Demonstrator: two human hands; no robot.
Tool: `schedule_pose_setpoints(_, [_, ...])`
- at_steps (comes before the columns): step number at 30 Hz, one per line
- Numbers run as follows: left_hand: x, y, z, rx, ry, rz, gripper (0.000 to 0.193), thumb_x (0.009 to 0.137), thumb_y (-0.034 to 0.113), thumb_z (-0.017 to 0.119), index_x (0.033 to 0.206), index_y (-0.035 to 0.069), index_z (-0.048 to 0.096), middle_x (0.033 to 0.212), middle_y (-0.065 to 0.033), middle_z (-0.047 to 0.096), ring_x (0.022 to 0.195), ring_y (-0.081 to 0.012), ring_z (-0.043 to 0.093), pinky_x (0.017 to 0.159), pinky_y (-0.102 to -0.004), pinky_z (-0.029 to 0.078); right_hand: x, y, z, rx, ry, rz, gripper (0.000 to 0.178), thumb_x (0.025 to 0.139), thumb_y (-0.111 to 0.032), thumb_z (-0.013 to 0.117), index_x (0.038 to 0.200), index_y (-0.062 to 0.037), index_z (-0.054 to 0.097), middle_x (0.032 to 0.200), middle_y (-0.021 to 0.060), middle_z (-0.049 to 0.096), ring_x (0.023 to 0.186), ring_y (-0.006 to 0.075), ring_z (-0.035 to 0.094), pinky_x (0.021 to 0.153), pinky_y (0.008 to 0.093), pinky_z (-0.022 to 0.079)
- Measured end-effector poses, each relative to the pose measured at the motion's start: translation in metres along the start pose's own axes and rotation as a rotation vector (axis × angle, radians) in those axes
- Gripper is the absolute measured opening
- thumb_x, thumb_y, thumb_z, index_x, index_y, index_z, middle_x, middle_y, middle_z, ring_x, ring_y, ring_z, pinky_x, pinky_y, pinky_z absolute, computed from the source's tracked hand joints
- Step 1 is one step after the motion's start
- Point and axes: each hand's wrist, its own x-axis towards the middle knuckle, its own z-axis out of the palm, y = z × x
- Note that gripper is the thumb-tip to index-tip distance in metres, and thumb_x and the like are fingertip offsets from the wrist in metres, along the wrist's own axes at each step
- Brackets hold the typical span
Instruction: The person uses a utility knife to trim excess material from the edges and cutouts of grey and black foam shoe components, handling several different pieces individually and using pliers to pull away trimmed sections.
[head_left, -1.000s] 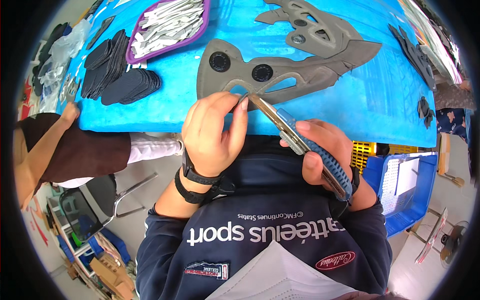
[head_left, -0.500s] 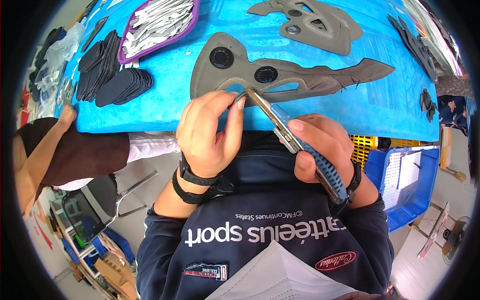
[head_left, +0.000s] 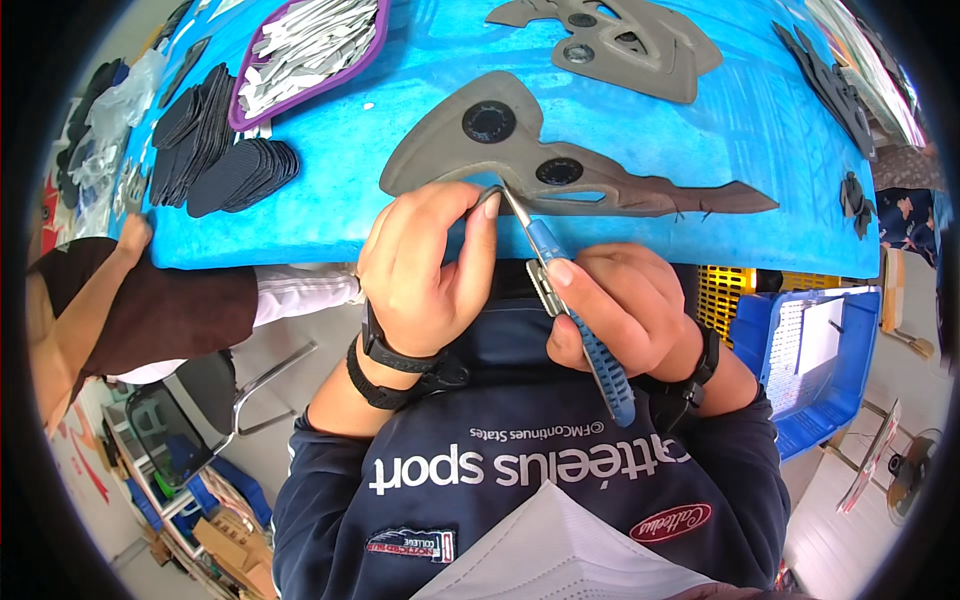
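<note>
My left hand is closed, with thumb and forefinger pinching the near edge of a grey moulded foam piece. This flat piece lies on the blue-covered table, narrows to a point at the right and carries two round black discs. In my right hand is a utility knife with a ridged blue handle and a silver part on its side. The knife's narrow metal tip touches or nearly touches the foam edge beside my left fingertips. My fingers hide the exact contact.
A purple tray of white strips stands at the far left, near stacked black oval pads. More grey pieces lie at the back. A blue crate is below the table's right edge. Another person's hand rests at the left edge.
The foam piece has turned slightly clockwise, its discs shifting right. My right hand and the knife have moved left, and the knife has rolled in my grip. My left hand has barely moved.
</note>
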Motion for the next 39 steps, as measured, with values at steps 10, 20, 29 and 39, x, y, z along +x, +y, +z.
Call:
schedule_pose_setpoints(10, [0.001,0.001,0.002,-0.011,-0.003,-0.026,0.017,0.073,-0.005,0.072,0.086,0.000,0.062,0.078,-0.0103,0.066,0.065,-0.0243,0.062,0.057,-0.0312,0.047,-0.003,-0.003,0.002,-0.012,0.014,0.028,0.032,0.076,-0.012,0.064,0.105,0.0030,0.065,0.066,0.0045,0.054,0.051,0.0142,0.053,0.045,0.0250,0.044])
schedule_pose_setpoints(20, [0.000,0.000,0.003,-0.018,0.003,-0.003,0.017,0.073,-0.005,0.072,0.086,0.000,0.062,0.077,-0.0106,0.065,0.064,-0.0255,0.061,0.057,-0.0316,0.047,-0.003,-0.005,0.004,-0.014,0.032,0.054,0.038,0.072,-0.010,0.066,0.106,0.0062,0.063,0.066,0.0051,0.056,0.048,0.0148,0.053,0.043,0.0256,0.043])
schedule_pose_setpoints(29, [0.000,-0.001,0.002,-0.017,-0.001,-0.004,0.018,0.073,-0.005,0.072,0.086,0.001,0.062,0.078,-0.0108,0.065,0.064,-0.0258,0.062,0.057,-0.0316,0.047,0.002,-0.009,-0.005,0.009,-0.040,0.110,0.039,0.076,-0.009,0.062,0.111,0.0075,0.059,0.070,0.0086,0.060,0.050,0.0185,0.055,0.046,0.0284,0.045])
schedule_pose_setpoints(39, [0.001,-0.002,0.001,-0.035,0.000,-0.018,0.018,0.073,-0.005,0.073,0.086,0.000,0.062,0.077,-0.0107,0.066,0.064,-0.0243,0.062,0.056,-0.0306,0.047,0.001,-0.011,-0.004,0.038,-0.080,0.168,0.038,0.080,-0.008,0.059,0.115,0.0067,0.055,0.070,0.0083,0.062,0.052,0.0194,0.057,0.048,0.0292,0.047])
